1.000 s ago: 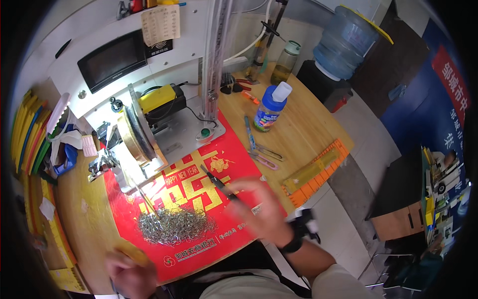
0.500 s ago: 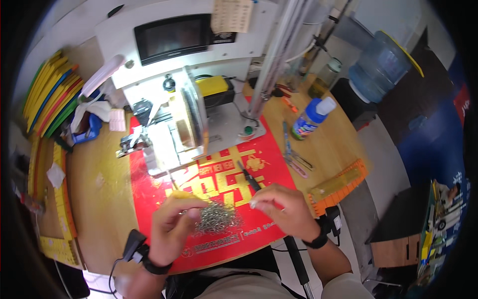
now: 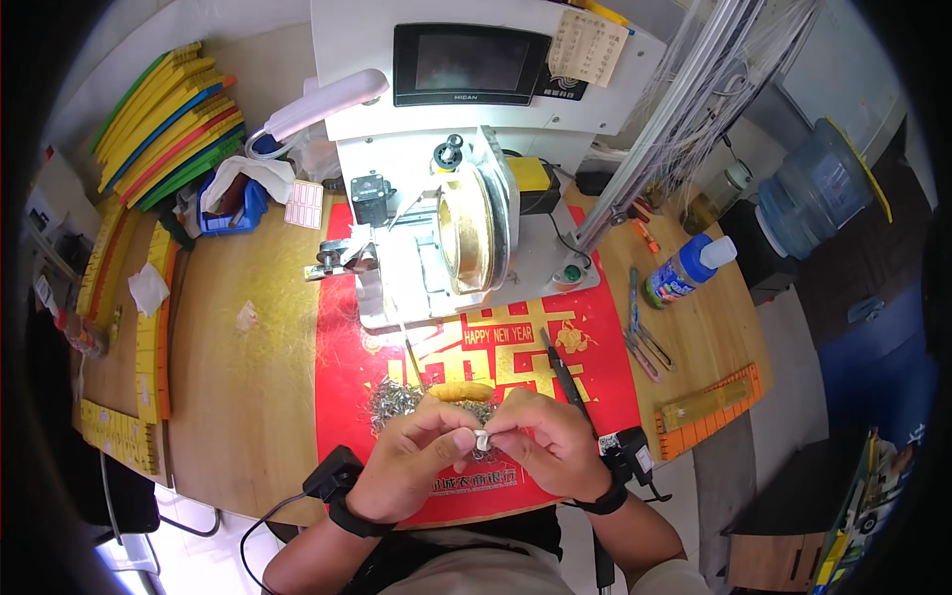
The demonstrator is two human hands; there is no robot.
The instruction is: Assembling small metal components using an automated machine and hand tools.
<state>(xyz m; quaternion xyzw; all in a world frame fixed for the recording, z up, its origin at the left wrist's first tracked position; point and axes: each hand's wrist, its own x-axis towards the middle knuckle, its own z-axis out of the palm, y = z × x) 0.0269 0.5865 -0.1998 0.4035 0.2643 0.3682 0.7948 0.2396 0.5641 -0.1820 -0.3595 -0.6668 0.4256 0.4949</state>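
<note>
My left hand (image 3: 426, 458) and my right hand (image 3: 553, 442) meet over the front of a red printed mat (image 3: 605, 387). Between their thumbs and fingertips they pinch a small white piece (image 3: 482, 439), too small to name. Just behind the fingers is a pile of thin silvery metal bits (image 3: 393, 402), partly hidden by the hands. A yellow elongated thing (image 3: 461, 392) lies at the pile. A thin rod (image 3: 411, 349) slants down toward the pile from the machine. Right of it, a dark pen-like tool (image 3: 561, 372) lies on the mat, close to my right hand.
A white machine with a screen (image 3: 471, 67) and a gold reel (image 3: 464, 236) stands behind the mat. At the right are a blue bottle (image 3: 677, 273), pliers (image 3: 650, 342) and an orange-edged tray (image 3: 709, 409). Yellow strips (image 3: 154, 342) and a blue bin (image 3: 233, 210) are at the left.
My hands, apart before, have come together, and the left fingers now join the right at the small white piece. The whole view has shifted, with the scene moving right in the picture.
</note>
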